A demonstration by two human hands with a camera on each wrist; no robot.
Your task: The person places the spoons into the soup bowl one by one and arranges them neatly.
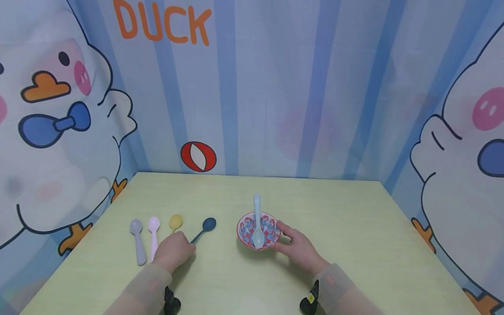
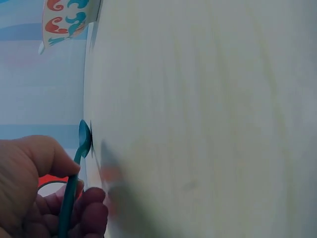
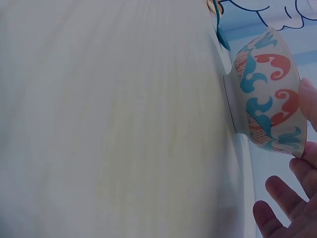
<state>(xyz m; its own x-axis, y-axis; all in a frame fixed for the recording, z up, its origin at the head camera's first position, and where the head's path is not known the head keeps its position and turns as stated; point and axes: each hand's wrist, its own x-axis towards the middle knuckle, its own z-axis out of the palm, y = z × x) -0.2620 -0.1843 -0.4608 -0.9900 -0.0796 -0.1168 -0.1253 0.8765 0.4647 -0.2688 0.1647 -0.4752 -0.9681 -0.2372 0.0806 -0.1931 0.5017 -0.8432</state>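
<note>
My left hand (image 1: pixel 175 252) pinches the handle of a dark teal spoon (image 1: pixel 209 224) between thumb and fingers. In the left wrist view, that spoon's head is close to the tabletop; I cannot tell whether it touches. A small bowl (image 3: pixel 270 94) with a red and blue pattern stands upright on the table. At its right side, my right hand (image 1: pixel 301 250) holds the rim with thumb and forefinger, the other fingers spread apart in the right wrist view. A pale blue spoon (image 1: pixel 257 232) lies in the bowl, its handle jutting over the far rim.
Left of the left hand lie a grey-purple spoon (image 1: pixel 138 243), a pink-lilac spoon (image 1: pixel 154 229) and a yellow spoon (image 1: pixel 176 221), the last two partly hidden by that hand. The pale yellow table (image 1: pixel 334 210) meets a striped, duck-printed cloth backdrop (image 1: pixel 267 87) behind and at both sides.
</note>
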